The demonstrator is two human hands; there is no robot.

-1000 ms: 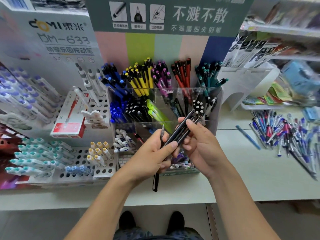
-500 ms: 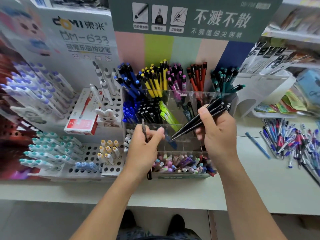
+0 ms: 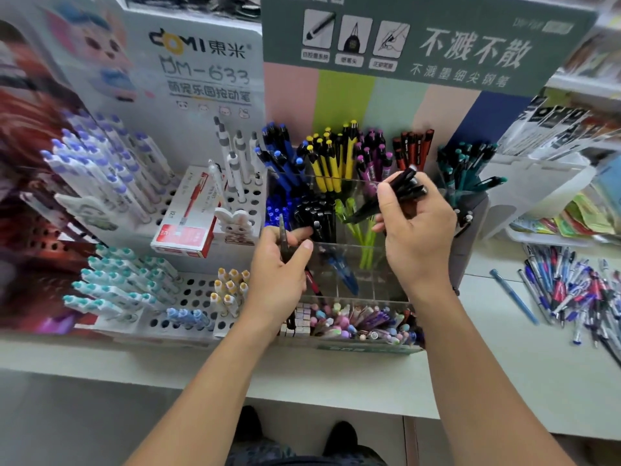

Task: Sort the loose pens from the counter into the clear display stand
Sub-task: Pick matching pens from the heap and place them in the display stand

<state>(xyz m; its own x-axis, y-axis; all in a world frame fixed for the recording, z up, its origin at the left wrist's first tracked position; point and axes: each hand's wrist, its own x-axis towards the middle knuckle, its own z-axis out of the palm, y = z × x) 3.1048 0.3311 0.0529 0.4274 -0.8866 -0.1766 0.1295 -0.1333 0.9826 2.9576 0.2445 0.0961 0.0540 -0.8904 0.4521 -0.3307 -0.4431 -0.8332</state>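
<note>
Both hands busy over the clear pen stand

Right along the front of the white counter (image 3: 336,381) a bare strip runs between the edge and the foot of the clear display stand (image 3: 349,260), and more bare counter lies to the right of the stand, reaching as far as the pile of loose pens (image 3: 571,290) near the right border. One blue pen (image 3: 514,297) lies apart from that pile, on its left. On the stand's left a white rack with round holes (image 3: 198,297) stands just beside it, so that side is crowded.

The right hand (image 3: 416,230) is above the stand's middle row, fingers curled round a bundle of black pens (image 3: 400,190) that slants down to the left, its lower ends pointing into the compartments. The left hand (image 3: 282,274) is in front of the stand's left side, pinching a single dark pen (image 3: 284,240) held roughly upright between thumb and fingers. The loose pile is well apart from both hands.

The stand is see-through plastic with straight dividers and stepped rows. Its back row holds blue, yellow, purple, red and teal pens (image 3: 467,166) standing upright; the front row holds short pastel-tipped pieces, too blurred to tell further.
</note>
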